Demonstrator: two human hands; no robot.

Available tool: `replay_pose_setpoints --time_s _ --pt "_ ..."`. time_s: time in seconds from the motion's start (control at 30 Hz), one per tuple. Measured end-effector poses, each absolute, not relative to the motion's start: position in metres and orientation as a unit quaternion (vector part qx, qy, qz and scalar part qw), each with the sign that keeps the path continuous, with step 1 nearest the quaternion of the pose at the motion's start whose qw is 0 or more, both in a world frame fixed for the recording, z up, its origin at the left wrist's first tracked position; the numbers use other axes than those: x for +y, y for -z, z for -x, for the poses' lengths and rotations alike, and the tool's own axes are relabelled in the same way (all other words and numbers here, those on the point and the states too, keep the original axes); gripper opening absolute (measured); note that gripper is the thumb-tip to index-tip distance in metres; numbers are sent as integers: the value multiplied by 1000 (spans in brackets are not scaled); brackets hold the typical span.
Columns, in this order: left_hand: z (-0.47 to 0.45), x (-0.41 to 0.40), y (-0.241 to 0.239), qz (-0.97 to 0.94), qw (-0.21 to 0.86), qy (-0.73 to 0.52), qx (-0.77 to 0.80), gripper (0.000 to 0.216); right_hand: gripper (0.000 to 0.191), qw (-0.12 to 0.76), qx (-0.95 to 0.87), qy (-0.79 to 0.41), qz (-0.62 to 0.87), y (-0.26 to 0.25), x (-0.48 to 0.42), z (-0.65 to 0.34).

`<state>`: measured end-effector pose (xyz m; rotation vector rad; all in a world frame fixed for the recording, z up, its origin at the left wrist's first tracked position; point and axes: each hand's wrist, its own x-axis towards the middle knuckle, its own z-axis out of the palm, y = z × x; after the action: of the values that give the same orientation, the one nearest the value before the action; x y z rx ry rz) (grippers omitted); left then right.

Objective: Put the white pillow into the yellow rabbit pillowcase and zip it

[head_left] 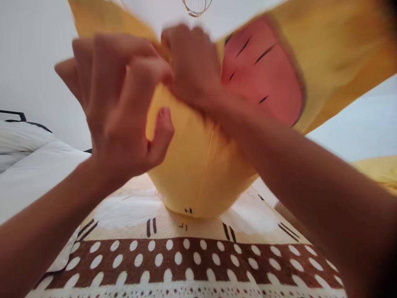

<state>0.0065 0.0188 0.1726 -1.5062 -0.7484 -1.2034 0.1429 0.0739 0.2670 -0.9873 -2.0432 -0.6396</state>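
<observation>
A yellow cloth with a thin seam down its front hangs in the middle of the head view, its rounded lower end touching the bed cover. A large pink print with short black strokes shows on its spread right part. My right hand is closed on the bunched upper part of the cloth, its wrist crossing in front. Beside it, my left hand is in front of the cloth, fingers bent and thumb held apart. Blur hides whether the left fingertips touch the cloth. The kind of cloth article cannot be told.
Beneath lies a bed cover with a brown band of white dots. White bedding is at the left, near a black bar. More yellow fabric lies at the right edge. A ring-shaped fitting shows at the top.
</observation>
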Motion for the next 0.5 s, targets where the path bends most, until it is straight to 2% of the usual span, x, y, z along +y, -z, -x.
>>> replay_pose_setpoints --time_s 0.07,0.2,0.37,0.5 --pt "-6 21 -187 636 472 519 -321 34 39 371 -800 302 362 -251 81 -139" --pt "-8 41 -190 711 431 447 -330 37 28 359 -833 250 340 -228 97 -137" --pt "-9 60 -179 737 366 456 -338 47 30 345 -863 188 317 -236 94 -144" --pt "-5 72 -184 764 341 427 -342 49 31 340 -842 242 342 -240 85 -162"
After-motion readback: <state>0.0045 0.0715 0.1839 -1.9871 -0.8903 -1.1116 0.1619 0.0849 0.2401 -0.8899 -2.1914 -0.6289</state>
